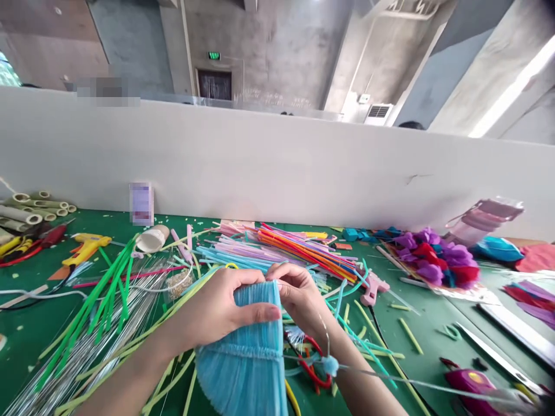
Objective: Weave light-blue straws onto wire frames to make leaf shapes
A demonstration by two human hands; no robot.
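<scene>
A light blue pleated paper fan point(248, 358) is gathered at a waist and spreads wide toward me. My left hand point(221, 309) is closed around its upper part, thumb lying across the front. Gripping the top edge from the right side, my right hand point(299, 297) pinches the pleats with its fingers. A thin wire with a small blue pom-pom point(330, 365) runs across below my right wrist. Red-handled scissors point(313, 370) lie under my right forearm.
Green table point(433, 346) strewn with coloured sticks point(303, 245), green sticks point(99, 303), silver wires point(87, 341), yellow glue gun point(85, 247), pink glue gun point(373, 287), paper cup point(151, 238), bamboo tubes point(32, 209), purple and red paper flowers point(437, 257). White partition wall point(277, 167) behind.
</scene>
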